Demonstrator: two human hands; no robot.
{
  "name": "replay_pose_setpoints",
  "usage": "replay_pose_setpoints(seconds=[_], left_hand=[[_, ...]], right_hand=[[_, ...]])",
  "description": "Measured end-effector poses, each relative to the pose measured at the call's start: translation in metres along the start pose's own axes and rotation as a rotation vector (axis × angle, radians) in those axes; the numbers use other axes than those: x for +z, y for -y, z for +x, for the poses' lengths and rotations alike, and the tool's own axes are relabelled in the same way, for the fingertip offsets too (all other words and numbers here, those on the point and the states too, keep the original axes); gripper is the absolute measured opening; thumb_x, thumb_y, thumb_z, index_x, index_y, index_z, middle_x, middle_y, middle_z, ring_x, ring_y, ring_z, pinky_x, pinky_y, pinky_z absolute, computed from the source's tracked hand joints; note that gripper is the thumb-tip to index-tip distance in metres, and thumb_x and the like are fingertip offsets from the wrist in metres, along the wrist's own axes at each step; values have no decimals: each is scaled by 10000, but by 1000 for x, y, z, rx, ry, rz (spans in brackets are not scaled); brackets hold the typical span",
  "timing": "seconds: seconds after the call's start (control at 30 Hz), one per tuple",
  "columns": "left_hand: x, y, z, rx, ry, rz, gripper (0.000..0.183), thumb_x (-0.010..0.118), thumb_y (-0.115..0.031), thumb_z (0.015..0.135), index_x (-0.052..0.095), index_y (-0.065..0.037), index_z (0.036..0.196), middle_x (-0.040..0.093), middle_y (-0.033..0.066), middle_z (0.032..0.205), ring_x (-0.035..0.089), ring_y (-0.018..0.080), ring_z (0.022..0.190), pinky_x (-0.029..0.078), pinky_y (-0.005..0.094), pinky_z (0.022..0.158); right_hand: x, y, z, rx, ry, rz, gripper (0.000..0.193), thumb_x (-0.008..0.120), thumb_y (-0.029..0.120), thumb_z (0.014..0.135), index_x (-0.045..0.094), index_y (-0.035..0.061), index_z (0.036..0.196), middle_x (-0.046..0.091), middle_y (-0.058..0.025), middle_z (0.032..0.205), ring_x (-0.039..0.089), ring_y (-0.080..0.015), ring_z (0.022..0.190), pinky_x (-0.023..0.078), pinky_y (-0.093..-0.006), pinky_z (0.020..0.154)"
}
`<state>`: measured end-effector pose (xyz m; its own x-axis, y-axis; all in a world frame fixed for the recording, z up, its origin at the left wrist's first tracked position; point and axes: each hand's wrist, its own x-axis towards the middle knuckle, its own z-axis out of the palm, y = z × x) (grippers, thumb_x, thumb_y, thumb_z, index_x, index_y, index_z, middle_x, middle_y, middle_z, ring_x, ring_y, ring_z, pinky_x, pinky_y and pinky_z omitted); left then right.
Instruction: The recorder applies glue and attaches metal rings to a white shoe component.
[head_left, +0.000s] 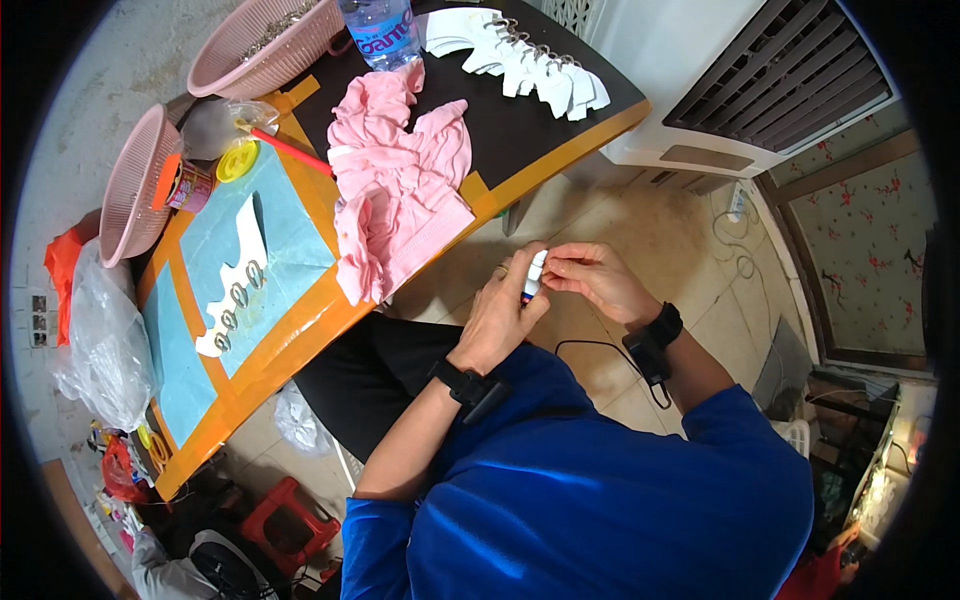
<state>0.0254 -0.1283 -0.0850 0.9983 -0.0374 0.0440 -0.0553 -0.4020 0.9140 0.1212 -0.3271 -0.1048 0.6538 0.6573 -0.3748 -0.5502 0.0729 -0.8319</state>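
My left hand [497, 318] wraps round a small white bottle [536, 268] with a blue and red band low down. It is held above my lap, off the table's near edge. Close beside the bottle's upper end, my right hand [597, 282] has its fingertips pressed together; whatever they pinch is too small to make out. On the blue sheet [290, 235] of the table lies a curved white strip [247, 245] carrying several metal rings. A pink cloth [400, 185] lies crumpled on the table near my left hand.
Several white strips with metal rings [525, 60] lie on the table's dark far part, by a water bottle [380, 35]. Pink baskets [135, 190], a yellow tape roll [237, 160] and a red stick [295, 152] are to the left. A red stool [290, 525] stands below.
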Motion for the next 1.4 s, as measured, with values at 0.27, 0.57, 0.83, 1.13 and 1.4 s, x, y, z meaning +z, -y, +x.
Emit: replay_pose_setpoints(seconds=[0.27, 0.57, 0.83, 1.13, 1.4], left_hand=[[-11, -39, 0, 3, 105, 18, 715, 683, -79, 987, 354, -81, 1622, 576, 269, 1435, 610, 458, 1291, 514, 487, 1071], [-106, -110, 99, 355, -242, -50, 710, 713, 6, 1003, 346, -34, 1610, 533, 150, 1463, 528, 242, 1365, 425, 367, 1159], [-128, -68, 181, 373, -548, 169, 503, 873, -43, 888, 576, -9, 1292, 657, 94, 1111, 642, 175, 988, 554, 344, 857], [-134, -58, 203, 396, -541, 183, 455, 849, -28, 911, 562, -24, 1263, 706, 103, 1031, 667, 168, 899, 567, 335, 806], [-138, -57, 194, 159, -517, 191, 619, 901, -181, 886, 524, -1, 1343, 713, 135, 1045, 674, 219, 889, 563, 375, 818]], right_hand=[[-7, 11, -2, -62, 13, 25, 268, 663, 90, 1077, 694, -54, 1301, 739, -115, 1238, 720, -177, 1140, 583, -329, 1031], [14, 64, -17, -234, -64, -233, 126, 753, -56, 934, 704, -27, 1046, 767, -97, 1012, 716, -137, 891, 572, -277, 834], [38, 91, -20, -349, -84, -234, 78, 762, -47, 955, 730, -41, 1026, 776, -119, 957, 735, -163, 841, 600, -299, 812], [49, 93, -13, -352, -65, -61, 195, 642, 10, 1070, 708, -47, 1245, 770, -130, 1119, 741, -176, 960, 606, -306, 873], [57, 92, -9, -327, -88, -42, 143, 692, 36, 1053, 710, -28, 1179, 766, -123, 1070, 755, -169, 918, 611, -276, 815]])
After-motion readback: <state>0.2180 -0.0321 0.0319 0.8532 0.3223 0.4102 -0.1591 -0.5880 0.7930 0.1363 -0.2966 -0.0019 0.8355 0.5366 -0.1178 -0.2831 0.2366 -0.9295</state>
